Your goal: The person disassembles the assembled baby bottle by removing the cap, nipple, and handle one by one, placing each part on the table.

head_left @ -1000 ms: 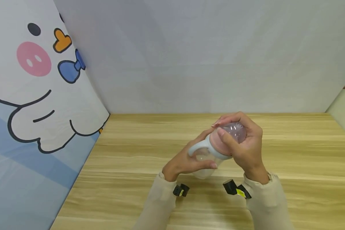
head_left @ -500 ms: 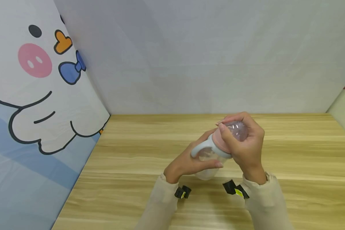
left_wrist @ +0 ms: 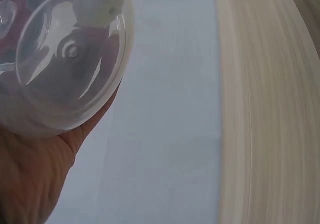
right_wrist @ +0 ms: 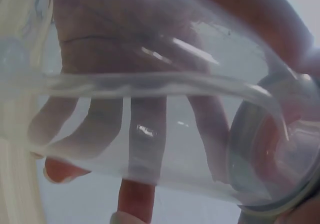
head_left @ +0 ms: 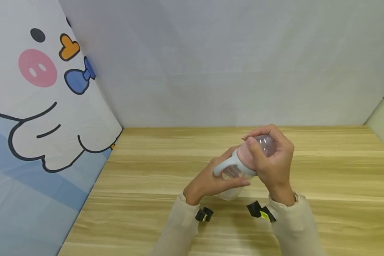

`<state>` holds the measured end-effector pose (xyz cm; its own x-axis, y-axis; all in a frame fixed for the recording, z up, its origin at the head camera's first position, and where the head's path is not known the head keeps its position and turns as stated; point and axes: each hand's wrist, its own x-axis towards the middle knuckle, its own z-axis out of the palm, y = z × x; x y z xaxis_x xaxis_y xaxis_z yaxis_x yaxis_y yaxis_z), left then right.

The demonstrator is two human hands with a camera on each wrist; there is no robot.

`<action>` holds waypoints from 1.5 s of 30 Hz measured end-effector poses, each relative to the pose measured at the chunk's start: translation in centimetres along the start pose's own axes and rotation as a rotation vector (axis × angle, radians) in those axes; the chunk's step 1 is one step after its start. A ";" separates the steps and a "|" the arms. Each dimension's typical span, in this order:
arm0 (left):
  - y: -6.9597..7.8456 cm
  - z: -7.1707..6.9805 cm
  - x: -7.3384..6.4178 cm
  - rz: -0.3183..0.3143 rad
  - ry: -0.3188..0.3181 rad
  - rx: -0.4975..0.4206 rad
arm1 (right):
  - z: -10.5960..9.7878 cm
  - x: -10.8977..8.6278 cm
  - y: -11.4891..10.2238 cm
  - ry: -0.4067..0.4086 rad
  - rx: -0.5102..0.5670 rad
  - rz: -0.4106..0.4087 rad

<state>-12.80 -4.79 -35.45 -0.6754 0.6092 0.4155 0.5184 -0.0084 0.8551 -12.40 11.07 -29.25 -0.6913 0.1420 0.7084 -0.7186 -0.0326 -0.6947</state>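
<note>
Both hands hold one baby bottle [head_left: 230, 193], tilted with its top toward the upper right. My left hand [head_left: 206, 182] grips the clear body, its thumb along the near side and the other fingers mostly hidden behind. A pale blue handle [head_left: 224, 165] loops over that hand. My right hand [head_left: 277, 166] grips the pink collar [head_left: 245, 155], with the thumb on it and the fingers round the far side. Its palm lies against the clear domed cap [head_left: 266, 143]. The round base [left_wrist: 70, 59] faces the left wrist camera. Through the clear wall, the right wrist view shows a translucent tube [right_wrist: 150, 86].
Below the hands spreads a wood-grain table [head_left: 140, 213]. A pale grey wall sheet [head_left: 224, 71] rises at its back edge, and a cartoon-printed panel [head_left: 67, 131] stands along the left side. Each sleeve cuff carries a small black device [head_left: 254, 209].
Both hands and the bottle have shifted slightly to the right. My right thumb has moved a little up and right over the pink collar; both grips stay on the bottle.
</note>
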 end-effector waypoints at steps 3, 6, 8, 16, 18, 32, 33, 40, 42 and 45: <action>0.1 0.0 0.0 -0.001 -0.006 -0.011 | 0.2 0.1 0.0 0.027 0.016 -0.005; 0.1 -0.1 0.1 -0.011 -0.006 -0.007 | 0.3 0.1 -0.1 0.052 0.005 -0.001; 0.1 -0.1 0.1 -0.005 -0.005 0.003 | 0.4 0.1 -0.1 0.062 -0.010 0.002; 0.1 0.2 0.1 -0.001 0.004 0.017 | 0.4 0.1 0.0 0.099 -0.035 -0.006; 0.1 0.3 0.1 -0.006 0.007 0.020 | 0.4 0.1 0.0 0.103 -0.028 -0.003; 0.2 0.6 0.1 -0.079 0.026 0.058 | 0.3 0.0 0.1 0.156 -0.002 -0.007; 0.2 0.5 0.0 -0.083 0.023 0.061 | 0.4 0.0 0.2 0.162 -0.008 -0.008; 0.2 0.0 -0.3 -0.127 0.006 0.064 | 0.9 -0.5 0.2 0.195 -0.003 -0.005; 0.2 -0.1 -0.5 -0.148 0.006 0.058 | 1.0 -0.6 0.2 0.203 0.009 -0.011; 0.3 -0.2 -0.5 -0.145 0.004 0.070 | 1.2 -0.6 0.2 0.219 0.015 -0.026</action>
<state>-12.41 -5.31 -35.33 -0.7477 0.5970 0.2908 0.4508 0.1348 0.8824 -12.23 9.84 -29.70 -0.6404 0.3545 0.6813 -0.7384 -0.0401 -0.6732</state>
